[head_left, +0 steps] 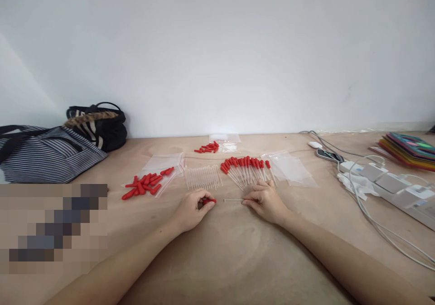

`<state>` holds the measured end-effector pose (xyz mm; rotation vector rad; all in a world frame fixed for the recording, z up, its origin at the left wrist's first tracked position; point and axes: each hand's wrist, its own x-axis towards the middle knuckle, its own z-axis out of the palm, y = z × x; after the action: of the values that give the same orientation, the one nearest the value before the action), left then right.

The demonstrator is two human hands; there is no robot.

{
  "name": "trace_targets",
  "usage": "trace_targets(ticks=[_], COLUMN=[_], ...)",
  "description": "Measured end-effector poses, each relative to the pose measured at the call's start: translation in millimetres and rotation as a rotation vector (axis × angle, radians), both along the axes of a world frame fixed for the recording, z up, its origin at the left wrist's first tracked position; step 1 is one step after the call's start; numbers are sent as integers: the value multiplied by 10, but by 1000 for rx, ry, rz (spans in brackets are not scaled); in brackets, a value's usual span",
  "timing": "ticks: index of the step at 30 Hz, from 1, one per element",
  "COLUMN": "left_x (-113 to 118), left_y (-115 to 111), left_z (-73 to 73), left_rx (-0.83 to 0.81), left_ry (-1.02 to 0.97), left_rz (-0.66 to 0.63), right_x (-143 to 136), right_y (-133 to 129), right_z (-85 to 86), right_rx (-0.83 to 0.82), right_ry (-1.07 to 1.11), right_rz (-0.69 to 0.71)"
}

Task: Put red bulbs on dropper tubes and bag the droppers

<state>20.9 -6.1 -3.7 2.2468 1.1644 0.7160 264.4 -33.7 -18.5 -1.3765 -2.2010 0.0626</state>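
View: head camera.
Blurred patch: lower left, table [217, 259] and whatever lies there masked by coarse squares; content cannot be told.
Left hand: closed, gripping the held bulb [211, 200]; fingers of the left hand [194, 209] hide part of this red piece.
Right hand: thumb and fingers pinch the held tube [233, 200]; its rear end is hidden in the right hand [268, 204].
Held parts: bulb and tube roughly in line between the hands, a gap between them; tube tip points at the bulb.
Left sleeve [158, 167]: clear, flat, red-edged; some of the loose bulbs [146, 186] lie at its edge, the rest on the table beside it.
Right sleeves [294, 171]: clear, flat; their overlap makes a count uncertain.
Far sleeve [226, 138]: clear; far tubes [229, 147] lie at it, inside or on top cannot be told; far bulbs [208, 148] just left of them.
Tube row [203, 177]: side by side, beyond the hands.
Capped tubes [248, 169]: fanned, red ends away from the camera; contact with the right hand unclear.
Striped bag [50, 153]: cut off at left; contents hidden.
Black bag [113, 133]: partly behind it; contents hidden.
Card stack [408, 151]: cut off at right.
Power strip [414, 210]: also cut off; holds white plugs [390, 182].
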Motion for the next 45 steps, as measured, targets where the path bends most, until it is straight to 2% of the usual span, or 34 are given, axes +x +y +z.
trace_targets(ticks=[5,11,18,26,34,45], left_x=[-12,19,73,75,114,93], left_y=[22,33,-17,-40,-90,-113], left_z=[-47,-75,-94,-138,-162,-212], left_rx=[36,32,-36,-84,-274,-329], left_ry=[12,7,-52,-182,-473,-467], left_rz=[-30,2,38,33,76,40], right_x=[-20,-146,-269,-353,-424,-338], right_y=[42,75,-45,-107,-184,-134], right_z=[-59,-142,-68,-43,-35,-24], right_rx=[-16,21,19,41,170,360], right_ry=[58,150,170,191,199,108], right_rz=[-10,3,-60,5,117,216])
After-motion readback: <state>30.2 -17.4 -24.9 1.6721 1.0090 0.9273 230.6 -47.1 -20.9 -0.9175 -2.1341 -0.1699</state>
